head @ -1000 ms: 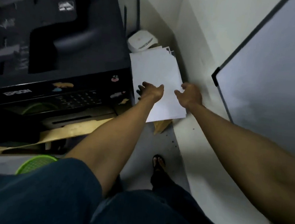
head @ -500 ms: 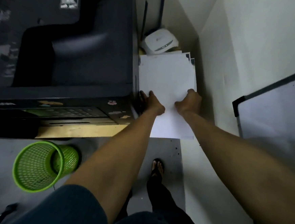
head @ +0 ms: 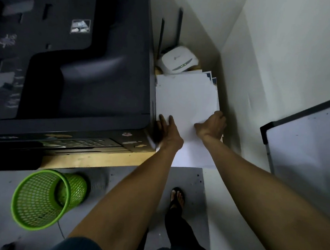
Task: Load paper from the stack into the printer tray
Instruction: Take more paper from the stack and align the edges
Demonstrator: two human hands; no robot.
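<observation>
White paper stack (head: pixel 186 99) lies between both hands (head: pixel 191 129).

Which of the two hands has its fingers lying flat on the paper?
The left hand, beside the printer: its fingers lie straight on the paper stack. The right hand curls round the stack's far edge instead.

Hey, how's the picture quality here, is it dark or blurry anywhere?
Head view: dim overall, with the black printer nearly swallowing detail; motion blur smears the left hand and the keypad; wide-angle lens bends the wall edges; the paper stack is the brightest area.
</observation>
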